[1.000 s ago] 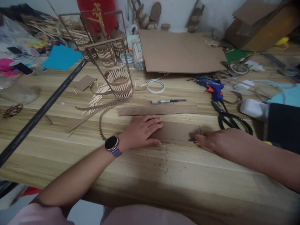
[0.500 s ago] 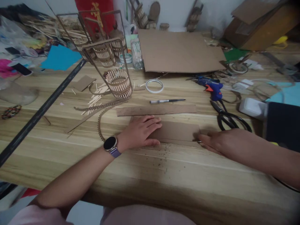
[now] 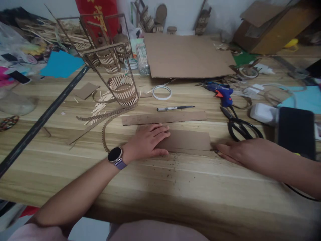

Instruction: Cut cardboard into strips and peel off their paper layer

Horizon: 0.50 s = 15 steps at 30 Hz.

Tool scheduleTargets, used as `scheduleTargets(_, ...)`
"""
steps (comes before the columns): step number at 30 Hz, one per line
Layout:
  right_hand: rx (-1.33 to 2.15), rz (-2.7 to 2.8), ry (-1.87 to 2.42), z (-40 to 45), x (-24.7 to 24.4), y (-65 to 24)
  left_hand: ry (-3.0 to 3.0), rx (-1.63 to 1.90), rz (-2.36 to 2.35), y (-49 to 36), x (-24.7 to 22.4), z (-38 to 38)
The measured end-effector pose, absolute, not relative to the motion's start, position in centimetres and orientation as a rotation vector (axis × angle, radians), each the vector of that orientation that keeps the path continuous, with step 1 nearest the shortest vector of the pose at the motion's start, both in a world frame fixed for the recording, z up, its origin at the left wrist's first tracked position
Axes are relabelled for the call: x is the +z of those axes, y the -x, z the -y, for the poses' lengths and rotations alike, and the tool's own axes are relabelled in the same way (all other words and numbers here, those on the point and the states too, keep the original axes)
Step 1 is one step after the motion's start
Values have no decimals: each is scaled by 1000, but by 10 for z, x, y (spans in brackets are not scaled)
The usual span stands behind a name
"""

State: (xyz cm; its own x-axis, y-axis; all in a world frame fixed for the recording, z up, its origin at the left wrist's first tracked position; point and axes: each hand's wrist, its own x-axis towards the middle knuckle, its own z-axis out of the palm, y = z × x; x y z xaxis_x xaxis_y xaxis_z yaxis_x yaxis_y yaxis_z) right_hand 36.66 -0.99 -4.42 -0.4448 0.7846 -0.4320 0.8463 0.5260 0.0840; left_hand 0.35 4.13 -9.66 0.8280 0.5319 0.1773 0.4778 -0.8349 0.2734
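Observation:
My left hand (image 3: pixel 151 142), with a watch on its wrist, lies flat with fingers stretched over a cardboard strip (image 3: pixel 189 140). A thin line runs along the strip's near edge. Just off the strip's right end, my right hand (image 3: pixel 237 150) pinches a small metal blade (image 3: pixel 217 151); most of it is hidden in the fingers. Beyond the strip lies a narrower cardboard piece (image 3: pixel 163 117), with a pen (image 3: pixel 175 108) behind it. Dark crumbs (image 3: pixel 172 170) are scattered on the table near the strip.
Black-handled scissors (image 3: pixel 243 130) and a blue glue gun (image 3: pixel 224 95) lie beyond my right hand, beside a phone (image 3: pixel 296 132). A stick basket (image 3: pixel 124 90) with a tall handle stands back left near a tape roll (image 3: pixel 162 92). A large cardboard sheet (image 3: pixel 188 55) lies behind.
My right hand has drawn the blade slightly right, from the strip's right end to just past it. My left hand stays on the strip. The whole view has shifted a little.

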Motion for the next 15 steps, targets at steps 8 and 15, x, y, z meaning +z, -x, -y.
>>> scheduleTargets(8, -393, -2249, -1361, 10, -44, -365, -2787, 346, -793, -3, -97, -40)
scheduleTargets(15, -393, -2316, -1341, 10, -51, -374, -2793, 366, -793, -3, -98, -41)
